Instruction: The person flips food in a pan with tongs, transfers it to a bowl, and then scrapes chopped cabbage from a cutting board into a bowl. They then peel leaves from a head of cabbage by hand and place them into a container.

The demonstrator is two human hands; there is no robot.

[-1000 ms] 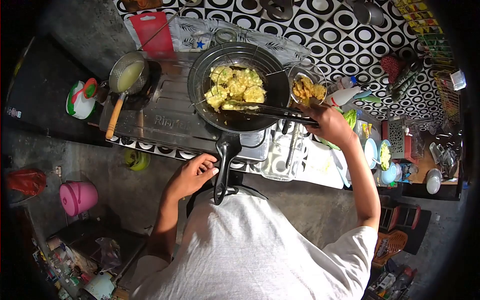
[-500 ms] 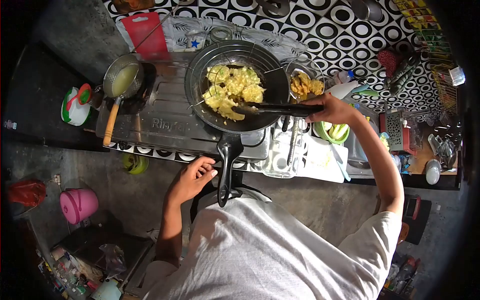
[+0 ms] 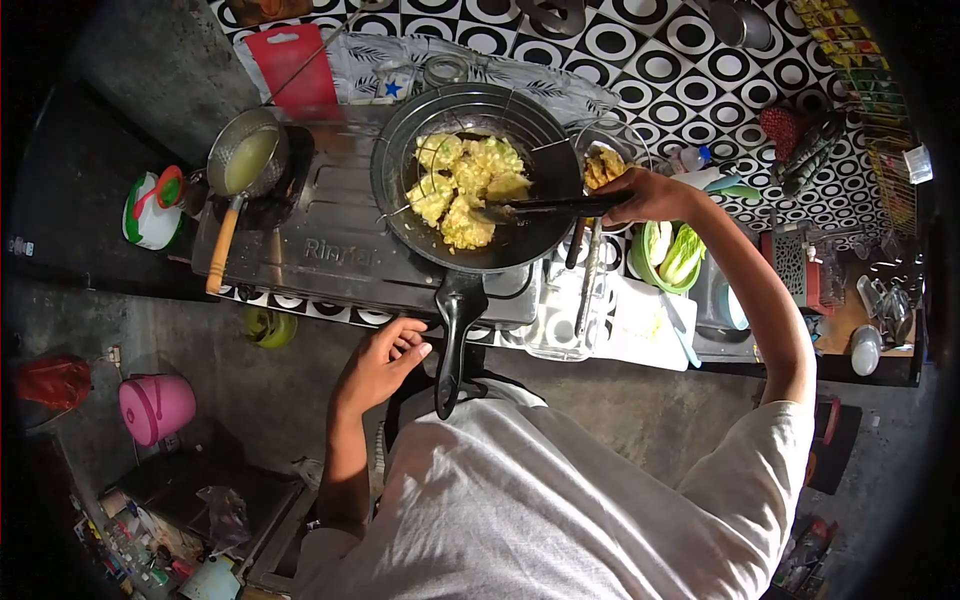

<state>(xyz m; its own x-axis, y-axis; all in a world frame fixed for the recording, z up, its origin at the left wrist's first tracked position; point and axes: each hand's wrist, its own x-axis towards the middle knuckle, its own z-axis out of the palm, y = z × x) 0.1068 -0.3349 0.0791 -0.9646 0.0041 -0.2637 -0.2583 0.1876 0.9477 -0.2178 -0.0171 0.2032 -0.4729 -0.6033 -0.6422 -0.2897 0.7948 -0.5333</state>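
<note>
Several yellow fritters (image 3: 470,180) lie in a black wok (image 3: 545,245) on the stove. My right hand (image 3: 640,195) is closed around the dark handle of a utensil (image 3: 560,206), whose tip touches the fritters at their lower right side. My left hand (image 3: 385,360) hangs in front of the stove edge, to the left of the wok handle (image 3: 455,340), with its fingers loosely curled and slightly apart, holding nothing. Browned fritters (image 3: 602,167) sit in a strainer behind my right hand, which partly hides them.
A small pan (image 3: 245,160) with a wooden handle stands on the left burner. Right of the wok are a glass tray (image 3: 560,340), a white cutting board (image 3: 640,325) with a knife, and a green bowl (image 3: 650,262) of leafy vegetables. A red board (image 3: 292,70) leans behind.
The utensil and my right hand have moved slightly left. The fritters near its tip have shifted and one looks turned. My left hand has barely moved.
</note>
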